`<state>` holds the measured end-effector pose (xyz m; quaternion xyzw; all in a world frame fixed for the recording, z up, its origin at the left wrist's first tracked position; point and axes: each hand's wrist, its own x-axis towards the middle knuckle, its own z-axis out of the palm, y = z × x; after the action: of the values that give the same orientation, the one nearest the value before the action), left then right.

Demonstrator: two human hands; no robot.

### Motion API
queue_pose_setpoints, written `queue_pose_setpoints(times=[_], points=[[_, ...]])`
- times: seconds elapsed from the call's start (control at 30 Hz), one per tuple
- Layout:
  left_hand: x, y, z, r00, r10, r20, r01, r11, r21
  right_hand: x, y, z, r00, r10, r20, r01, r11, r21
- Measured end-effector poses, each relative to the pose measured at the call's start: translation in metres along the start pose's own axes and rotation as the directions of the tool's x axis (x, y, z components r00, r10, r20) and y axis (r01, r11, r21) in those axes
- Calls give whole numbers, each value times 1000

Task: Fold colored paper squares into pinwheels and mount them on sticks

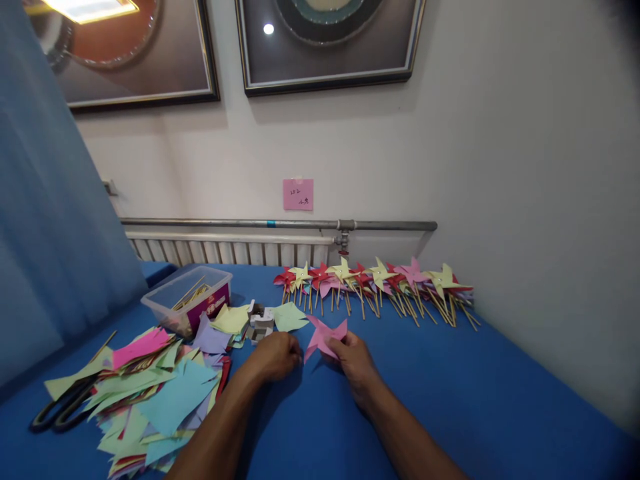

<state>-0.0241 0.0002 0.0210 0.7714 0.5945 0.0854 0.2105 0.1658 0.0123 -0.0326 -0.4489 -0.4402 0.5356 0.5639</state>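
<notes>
A folded pink paper pinwheel (321,333) is pinched in my right hand (354,365), the thumb pressing near its middle. No stick shows on it. Just left of the pinwheel, my left hand (278,357) is closed low over the blue table, fingers curled down; whatever they hold, if anything, is hidden. Beyond that hand are a small open white box (260,323) and a pale green paper piece (290,317). Yellow paper (231,319) and purple paper (212,336) pieces lie left of the box.
Finished pinwheels on sticks (380,277) are lined up along the back. At left stand a clear plastic tub (187,297) with sticks inside, a heap of cut coloured paper (175,393) and black-handled scissors (65,408). A blue curtain (55,200) hangs at far left.
</notes>
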Motion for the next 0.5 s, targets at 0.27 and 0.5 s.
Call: queue_pose_setpoints(times=[0.27, 0.5], points=[[-1, 2, 1, 1000, -2, -12, 2, 999, 39, 2, 3, -1, 1000, 15, 15, -15, 1000, 9], [-1, 5, 1, 1000, -14, -16, 16, 991, 131, 2, 2, 0, 999, 29, 13, -29, 1000, 1]])
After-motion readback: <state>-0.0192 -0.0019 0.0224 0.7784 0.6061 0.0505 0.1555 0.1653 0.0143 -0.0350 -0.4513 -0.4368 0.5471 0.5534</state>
